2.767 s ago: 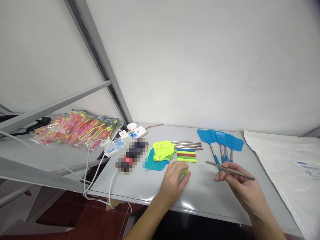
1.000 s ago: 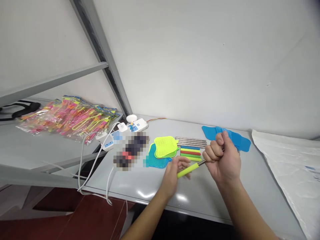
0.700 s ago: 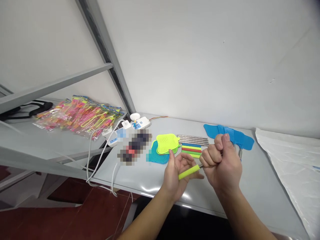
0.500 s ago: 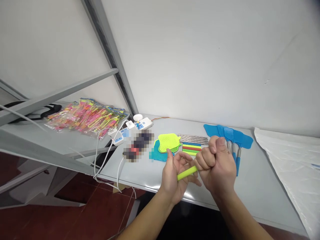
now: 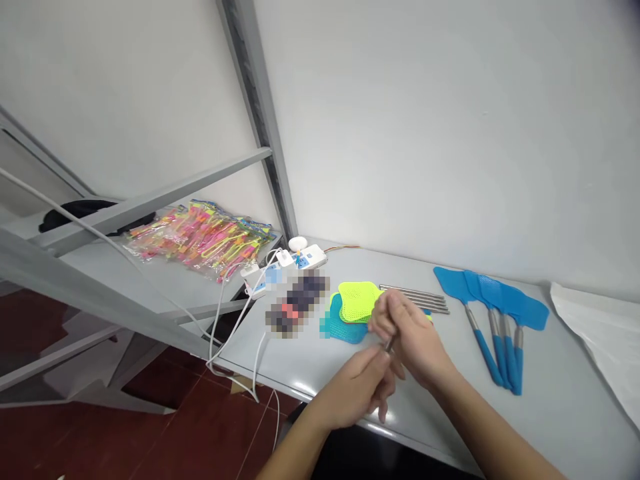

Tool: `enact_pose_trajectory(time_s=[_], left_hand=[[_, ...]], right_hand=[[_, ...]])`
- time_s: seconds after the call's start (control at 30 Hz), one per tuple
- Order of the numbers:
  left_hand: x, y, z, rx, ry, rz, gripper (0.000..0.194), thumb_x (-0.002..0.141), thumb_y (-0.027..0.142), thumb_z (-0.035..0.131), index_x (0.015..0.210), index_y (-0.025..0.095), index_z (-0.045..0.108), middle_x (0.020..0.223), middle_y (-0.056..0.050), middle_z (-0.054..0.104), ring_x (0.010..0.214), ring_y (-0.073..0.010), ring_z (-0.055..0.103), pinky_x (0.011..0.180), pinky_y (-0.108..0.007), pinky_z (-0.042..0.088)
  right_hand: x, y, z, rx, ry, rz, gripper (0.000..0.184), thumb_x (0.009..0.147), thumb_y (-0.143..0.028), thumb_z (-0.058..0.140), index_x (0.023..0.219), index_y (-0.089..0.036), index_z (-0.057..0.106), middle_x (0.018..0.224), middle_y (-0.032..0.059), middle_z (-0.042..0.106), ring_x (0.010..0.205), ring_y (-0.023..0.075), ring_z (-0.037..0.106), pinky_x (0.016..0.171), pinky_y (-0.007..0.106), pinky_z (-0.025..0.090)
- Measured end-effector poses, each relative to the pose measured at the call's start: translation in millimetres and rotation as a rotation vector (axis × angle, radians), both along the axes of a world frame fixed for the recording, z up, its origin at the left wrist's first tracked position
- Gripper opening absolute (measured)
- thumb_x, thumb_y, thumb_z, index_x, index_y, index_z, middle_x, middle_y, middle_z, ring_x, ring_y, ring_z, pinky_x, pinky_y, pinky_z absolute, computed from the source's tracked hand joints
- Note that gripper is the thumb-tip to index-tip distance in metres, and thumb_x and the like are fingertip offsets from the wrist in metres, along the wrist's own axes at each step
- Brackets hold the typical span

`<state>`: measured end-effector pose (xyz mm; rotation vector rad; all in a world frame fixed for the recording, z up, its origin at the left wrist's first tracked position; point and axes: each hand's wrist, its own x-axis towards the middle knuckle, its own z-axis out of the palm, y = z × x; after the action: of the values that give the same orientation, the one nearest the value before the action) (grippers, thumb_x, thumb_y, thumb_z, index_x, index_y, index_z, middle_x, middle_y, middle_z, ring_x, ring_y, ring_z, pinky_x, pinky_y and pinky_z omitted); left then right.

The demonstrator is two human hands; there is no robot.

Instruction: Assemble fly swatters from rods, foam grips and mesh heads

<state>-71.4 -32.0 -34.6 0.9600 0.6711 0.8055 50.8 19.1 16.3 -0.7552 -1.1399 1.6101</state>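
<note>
Metal rod (image 5: 390,344): a short length shows between our hands, lower centre of the frame. Our right hand (image 5: 413,335) is clamped on its upper part; our left hand (image 5: 356,392) curls at its lower end, closure hidden, so we cannot tell. We record blue swatters (image 5: 489,293) at right, yellow mesh (image 5: 359,300) near centre.

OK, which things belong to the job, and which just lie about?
Likely the job:
- gripped rod between left hand and right hand
- metal rods
- mesh heads
- blue swatters

Apparently just lying about:
- power strip
- bagged items
- white sheet
</note>
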Motion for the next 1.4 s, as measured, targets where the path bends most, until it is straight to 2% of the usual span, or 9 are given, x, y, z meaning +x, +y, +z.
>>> enact_pose_trajectory(time_s=[0.07, 0.17, 0.27, 0.4, 0.57, 1.1, 1.23, 1.33, 1.4], left_hand=[[-14.4, 2.0, -7.8, -0.087, -0.057, 0.026, 0.028, 0.096, 0.045, 0.047, 0.088, 0.019, 0.052, 0.059, 0.008, 0.039, 0.04, -0.005, 0.03, 0.043, -0.019, 0.042], [-28.0, 4.5, -20.7, -0.256, -0.243, 0.103, 0.027, 0.094, 0.043, 0.045, 0.078, 0.021, 0.044, 0.055, 0.009, 0.034, 0.035, -0.0054, 0.023, 0.033, -0.017, 0.03], [-31.0, 7.1, -31.8, -0.342, -0.347, 0.217, 0.032, 0.093, 0.042, 0.043, 0.07, 0.021, 0.039, 0.053, 0.007, 0.034, 0.035, -0.006, 0.022, 0.033, -0.017, 0.026], [-27.9, 11.2, -38.7, -0.398, -0.353, 0.343, 0.037, 0.094, 0.042, 0.041, 0.065, 0.02, 0.038, 0.052, 0.007, 0.033, 0.036, -0.0061, 0.022, 0.035, -0.018, 0.031], [-26.0, 13.9, -40.6, -0.427, -0.376, 0.356, 0.036, 0.093, 0.041, 0.045, 0.065, 0.02, 0.041, 0.051, 0.007, 0.036, 0.036, -0.0062, 0.023, 0.037, -0.02, 0.033], [-24.7, 13.1, -34.8, -0.411, -0.311, 0.405, 0.036, 0.094, 0.044, 0.046, 0.068, 0.02, 0.04, 0.055, 0.008, 0.034, 0.04, -0.0057, 0.023, 0.043, -0.021, 0.032], [-25.9, 11.9, -33.3, -0.405, -0.308, 0.39, 0.036, 0.092, 0.045, 0.051, 0.069, 0.02, 0.039, 0.056, 0.009, 0.031, 0.04, -0.005, 0.02, 0.042, -0.02, 0.029], [-26.7, 11.0, -30.7, -0.406, -0.301, 0.386, 0.037, 0.092, 0.047, 0.052, 0.07, 0.02, 0.037, 0.055, 0.009, 0.029, 0.039, -0.0045, 0.018, 0.04, -0.019, 0.026], [-25.3, 9.4, -28.8, -0.424, -0.302, 0.346, 0.039, 0.092, 0.052, 0.049, 0.072, 0.021, 0.037, 0.054, 0.01, 0.027, 0.038, -0.0045, 0.014, 0.037, -0.018, 0.022]], right_hand=[[2.8, 15.0, -12.2, 0.145, -0.268, 0.128, 0.043, 0.096, -0.059, 0.033, 0.103, -0.026, 0.058, 0.084, 0.0025, 0.058, 0.077, 0.0167, 0.056, 0.079, 0.035, 0.048], [13.9, 49.7, -27.6, 0.409, -0.743, 0.139, 0.044, 0.097, -0.053, 0.035, 0.129, -0.027, 0.05, 0.124, 0.0095, 0.054, 0.118, 0.0242, 0.048, 0.103, 0.043, 0.036], [23.2, 90.7, -41.6, 0.549, -1.203, 0.079, 0.053, 0.087, -0.051, 0.055, 0.13, -0.019, 0.052, 0.126, 0.0147, 0.053, 0.118, 0.0312, 0.046, 0.102, 0.048, 0.034], [23.7, 125.7, -54.3, 0.583, -1.435, 0.205, 0.057, 0.08, -0.054, 0.063, 0.126, -0.02, 0.058, 0.125, 0.0141, 0.054, 0.114, 0.0324, 0.047, 0.096, 0.046, 0.037], [16.5, 137.3, -55.4, 0.549, -1.443, 0.265, 0.048, 0.077, -0.049, 0.068, 0.115, -0.021, 0.064, 0.12, 0.0121, 0.057, 0.112, 0.0312, 0.048, 0.094, 0.043, 0.037], [8.8, 140.4, -64.4, 0.501, -1.324, 0.093, 0.032, 0.073, -0.045, 0.071, 0.096, -0.024, 0.068, 0.107, 0.0085, 0.063, 0.106, 0.031, 0.052, 0.088, 0.046, 0.033], [11.1, 132.8, -47.8, 0.457, -1.239, 0.056, 0.028, 0.077, -0.046, 0.066, 0.087, -0.021, 0.063, 0.095, 0.0056, 0.064, 0.09, 0.0239, 0.057, 0.079, 0.038, 0.039], [21.1, 118.0, -23.4, 0.296, -0.989, 0.16, 0.029, 0.081, -0.049, 0.061, 0.08, -0.02, 0.057, 0.07, -0.0021, 0.057, 0.061, 0.0146, 0.051, 0.056, 0.028, 0.037], [31.2, 104.2, -6.1, 0.198, -0.808, 0.184, 0.03, 0.083, -0.05, 0.058, 0.079, -0.02, 0.056, 0.064, -0.004, 0.053, 0.056, 0.0131, 0.047, 0.05, 0.026, 0.036]])
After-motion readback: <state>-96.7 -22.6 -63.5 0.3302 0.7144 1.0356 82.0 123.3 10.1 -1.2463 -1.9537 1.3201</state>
